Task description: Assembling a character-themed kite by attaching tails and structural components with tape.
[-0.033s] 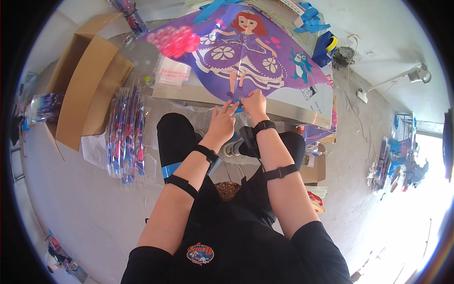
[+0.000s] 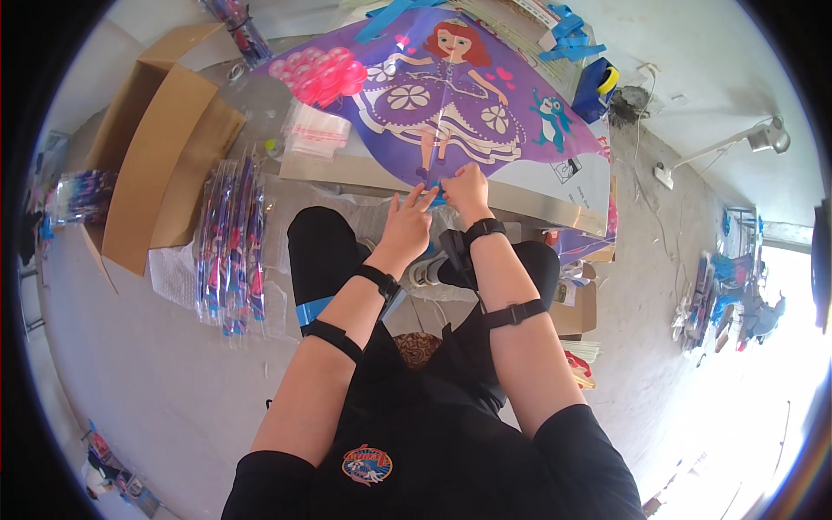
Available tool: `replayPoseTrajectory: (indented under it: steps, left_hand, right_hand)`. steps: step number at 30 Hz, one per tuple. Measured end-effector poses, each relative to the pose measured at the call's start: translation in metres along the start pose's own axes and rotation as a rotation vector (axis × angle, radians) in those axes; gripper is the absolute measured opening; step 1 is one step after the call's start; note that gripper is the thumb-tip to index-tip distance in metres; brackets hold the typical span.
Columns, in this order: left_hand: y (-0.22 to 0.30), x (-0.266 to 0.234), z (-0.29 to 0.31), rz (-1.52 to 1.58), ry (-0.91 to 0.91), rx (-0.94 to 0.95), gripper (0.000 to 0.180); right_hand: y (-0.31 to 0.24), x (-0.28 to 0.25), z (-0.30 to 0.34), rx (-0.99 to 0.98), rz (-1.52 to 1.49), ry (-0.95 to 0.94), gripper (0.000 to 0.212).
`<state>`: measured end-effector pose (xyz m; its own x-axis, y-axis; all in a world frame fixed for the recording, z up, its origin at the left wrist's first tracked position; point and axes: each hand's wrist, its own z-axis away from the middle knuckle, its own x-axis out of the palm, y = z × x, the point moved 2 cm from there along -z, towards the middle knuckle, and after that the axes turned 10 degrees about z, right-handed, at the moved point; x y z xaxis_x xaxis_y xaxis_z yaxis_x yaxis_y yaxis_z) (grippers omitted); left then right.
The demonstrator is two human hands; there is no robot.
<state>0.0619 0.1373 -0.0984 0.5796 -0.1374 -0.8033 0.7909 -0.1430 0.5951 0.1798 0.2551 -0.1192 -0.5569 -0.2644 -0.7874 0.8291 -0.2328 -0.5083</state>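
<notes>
A purple plastic sheet (image 2: 394, 143) with a princess figure and a small blue animal, resembling a kite sail, lies across the table. Its narrow lower tip comes to the near edge, where a small bright blue strip (image 2: 438, 198) shows. My left hand (image 2: 407, 232) has its fingers spread, the fingertips touching the sheet's tip beside the strip. Close on its right, my right hand (image 2: 468, 192) is closed, fingers bent and pinching at the blue strip. The fingers hide part of the strip.
Clear packets (image 2: 317, 132) lie on the table's left. An opened cardboard box (image 2: 165, 165) and several wrapped bundles (image 2: 230, 247) stand farther left. A blue tape dispenser (image 2: 596, 91) and blue strips (image 2: 568, 35) sit at the back right. A lamp (image 2: 767, 136) is on the right.
</notes>
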Motion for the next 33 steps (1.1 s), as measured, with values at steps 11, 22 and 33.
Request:
replayPoseTrajectory:
  steps: [11, 22, 33]
  left_hand:
    - [-0.001, 0.003, -0.001, 0.03, 0.024, 0.007, 0.013]
    - [0.003, -0.001, -0.003, -0.029, -0.01, 0.011, 0.013]
    - [0.0, -0.009, 0.002, 0.014, 0.117, 0.067, 0.016]
  right_hand:
    - [-0.029, -0.027, -0.005, 0.046, 0.148, -0.321, 0.027]
    - [-0.009, -0.027, -0.007, -0.166, 0.381, -0.24, 0.041]
    - [-0.012, -0.028, 0.008, -0.185, 0.444, -0.07, 0.05]
